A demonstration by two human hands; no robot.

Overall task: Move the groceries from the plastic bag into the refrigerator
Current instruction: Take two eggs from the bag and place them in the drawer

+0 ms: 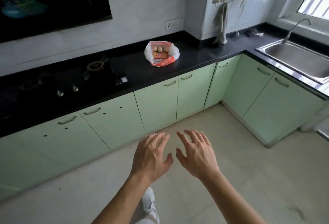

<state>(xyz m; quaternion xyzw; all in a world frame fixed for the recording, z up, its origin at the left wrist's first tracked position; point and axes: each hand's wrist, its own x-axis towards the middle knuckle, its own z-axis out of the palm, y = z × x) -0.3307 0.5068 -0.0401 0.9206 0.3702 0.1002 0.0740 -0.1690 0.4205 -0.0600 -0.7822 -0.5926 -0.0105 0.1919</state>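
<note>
Hovering over the floor (231,179): left hand (151,156) and right hand (195,154), fingers spread wide, both empty. Plastic bag (161,52) with groceries sits on black counter (195,56), well apart.

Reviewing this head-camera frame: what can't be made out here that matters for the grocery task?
- Refrigerator: nowhere in the head view, so its place and door state are unknown.
- Plastic bag contents: two egg-like items and orange packets show at the mouth; the bag's walls hide anything deeper.
- Print on the packets: too small to read.
- Left hand and right hand: backs face the camera, fingers spread over the floor; palms hidden, nothing visibly held.
</note>
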